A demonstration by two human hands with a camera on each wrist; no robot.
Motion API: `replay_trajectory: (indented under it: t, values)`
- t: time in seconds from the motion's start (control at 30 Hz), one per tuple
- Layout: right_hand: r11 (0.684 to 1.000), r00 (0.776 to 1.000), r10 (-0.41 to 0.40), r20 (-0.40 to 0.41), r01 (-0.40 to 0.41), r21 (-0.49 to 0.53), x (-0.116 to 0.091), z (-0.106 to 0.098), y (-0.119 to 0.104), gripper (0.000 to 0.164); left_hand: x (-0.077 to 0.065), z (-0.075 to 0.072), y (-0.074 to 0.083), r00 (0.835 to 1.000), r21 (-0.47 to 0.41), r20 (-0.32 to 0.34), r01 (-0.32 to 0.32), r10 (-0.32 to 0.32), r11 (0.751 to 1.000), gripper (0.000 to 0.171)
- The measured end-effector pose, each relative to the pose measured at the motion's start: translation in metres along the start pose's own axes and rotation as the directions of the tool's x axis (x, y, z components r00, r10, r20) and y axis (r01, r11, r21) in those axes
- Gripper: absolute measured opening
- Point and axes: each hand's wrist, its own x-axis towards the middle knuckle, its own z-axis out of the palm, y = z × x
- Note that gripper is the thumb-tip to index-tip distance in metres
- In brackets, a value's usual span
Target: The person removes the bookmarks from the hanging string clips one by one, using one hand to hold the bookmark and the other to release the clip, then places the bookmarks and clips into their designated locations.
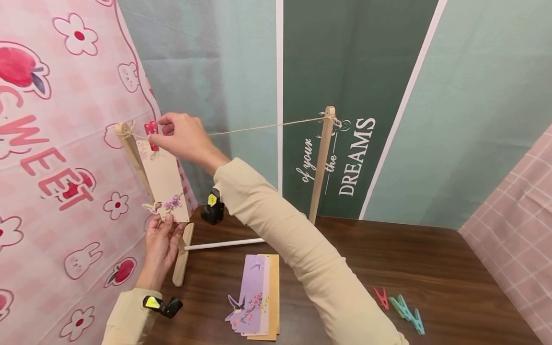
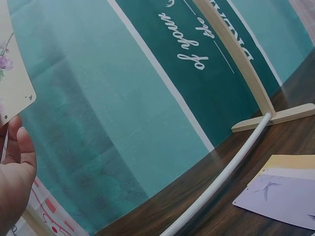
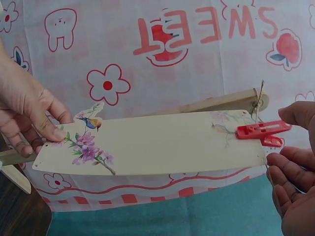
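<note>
A long cream card point(image 1: 163, 175) with purple flowers and a small bird hangs from a twine line point(image 1: 258, 127) at the left post. A red clothespin point(image 3: 256, 130) clips its top edge to the twine. My left hand point(image 1: 163, 244) pinches the card's lower end, thumb on the printed face in the right wrist view. My right hand point(image 1: 185, 139) is beside the clothespin, thumb and fingers spread around its handle end. In the right wrist view a gap shows between the fingers and the clothespin; whether the thumb touches it is hard to tell.
The twine runs to a right wooden post point(image 1: 322, 167); a white rod point(image 1: 224, 244) joins the stand low down. On the brown table point(image 1: 431, 258) lie a stack of cards, the purple card point(image 1: 252, 292) on top, a red clothespin point(image 1: 381, 298) and blue-green clothespins point(image 1: 407, 311).
</note>
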Motion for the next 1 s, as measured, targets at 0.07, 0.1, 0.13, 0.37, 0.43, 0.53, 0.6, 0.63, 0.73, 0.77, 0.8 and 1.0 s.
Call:
replay_trajectory:
  t: [0.07, 0.1, 0.13, 0.37, 0.43, 0.53, 0.6, 0.63, 0.73, 0.77, 0.8, 1.0]
  values:
    - [1.000, 1.000, 0.004, -0.007, -0.004, -0.018, 0.001, 0.002, -0.001, 0.039, -0.001, -0.001, 0.000, 1.000, 0.003, 0.013, -0.011, 0.011, 1.000, 0.013]
    - [1.000, 1.000, 0.007, -0.008, -0.007, -0.022, 0.001, 0.004, -0.002, 0.039, -0.001, -0.002, -0.001, 1.000, 0.001, 0.023, -0.016, 0.016, 1.000, 0.013]
    - [1.000, 1.000, 0.012, -0.010, -0.012, -0.023, 0.001, 0.006, -0.002, 0.038, -0.002, -0.004, -0.001, 0.999, -0.003, 0.028, -0.019, 0.019, 1.000, 0.014]
    - [0.999, 0.998, 0.031, -0.058, -0.029, 0.032, 0.001, 0.013, -0.005, 0.027, -0.003, -0.006, 0.000, 0.999, -0.008, 0.038, -0.022, 0.023, 1.000, 0.015]
    - [0.999, 0.997, 0.019, -0.080, -0.016, 0.037, 0.001, 0.013, -0.005, 0.024, -0.002, -0.004, 0.000, 0.999, -0.007, 0.039, -0.016, 0.016, 1.000, 0.014]
    - [0.999, 0.994, 0.005, -0.108, 0.000, 0.042, 0.001, 0.012, -0.006, 0.020, -0.001, -0.002, 0.001, 0.999, -0.015, 0.031, -0.010, 0.010, 1.000, 0.014]
    - [0.999, 0.993, 0.003, -0.115, 0.003, 0.054, 0.000, 0.013, -0.007, 0.020, -0.001, -0.001, 0.001, 1.000, -0.025, 0.004, -0.022, 0.022, 0.999, 0.014]
    - [0.998, 0.993, 0.004, -0.117, 0.003, 0.060, 0.000, 0.013, -0.008, 0.019, -0.001, 0.000, 0.001, 0.999, -0.031, -0.015, -0.031, 0.031, 0.999, 0.014]
    - [0.998, 0.993, 0.018, -0.121, -0.010, 0.068, -0.001, 0.014, -0.010, 0.019, 0.000, 0.002, 0.003, 0.996, -0.046, -0.074, -0.051, 0.048, 0.998, 0.012]
    - [0.998, 0.992, 0.025, -0.122, -0.018, 0.065, -0.001, 0.014, -0.011, 0.019, 0.000, 0.003, 0.003, 0.995, -0.050, -0.091, -0.052, 0.047, 0.997, 0.011]
    - [0.998, 0.992, 0.035, -0.124, -0.028, 0.059, -0.001, 0.014, -0.011, 0.019, 0.000, 0.004, 0.003, 0.994, -0.050, -0.103, -0.050, 0.045, 0.997, 0.011]
    - [0.998, 0.992, 0.035, -0.120, -0.028, 0.053, -0.003, 0.011, -0.010, 0.018, 0.001, 0.008, 0.000, 0.992, -0.077, -0.122, -0.039, 0.029, 0.996, 0.012]
